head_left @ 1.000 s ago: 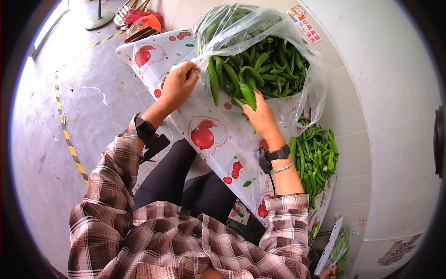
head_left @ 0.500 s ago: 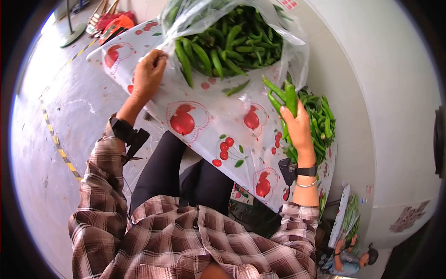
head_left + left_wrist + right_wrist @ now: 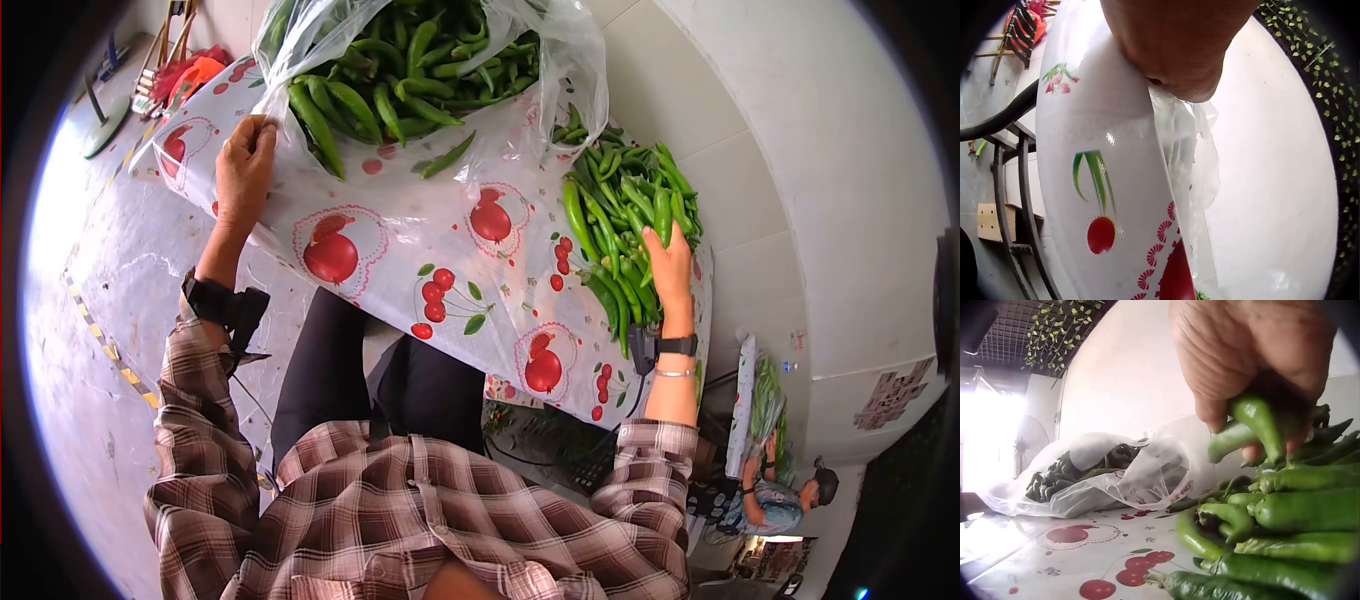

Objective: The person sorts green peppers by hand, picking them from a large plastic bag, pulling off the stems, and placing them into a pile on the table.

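My left hand [image 3: 245,172] pinches the edge of a clear plastic bag [image 3: 578,60] at its left side. Its mouth gapes toward me, and long green chili peppers [image 3: 430,65] fill the inside. In the left wrist view a crumpled part of the bag hangs below the hand [image 3: 1179,59], whose fingertips are hidden. My right hand [image 3: 672,262] grips a few green peppers [image 3: 1259,419] low over a pile of peppers [image 3: 610,205] on the right of the table. One loose pepper [image 3: 448,156] lies before the bag's mouth.
A white tablecloth [image 3: 390,235] with red fruit prints covers the table. A pale wall [image 3: 780,120] curves along the right. Another person [image 3: 765,500] is at the lower right, near bagged greens [image 3: 765,400]. An orange-red bundle [image 3: 195,75] lies at the far left.
My right hand has carried peppers from the bag's mouth rightward to the pile. My left hand has kept its hold on the bag. The head view has shifted right.
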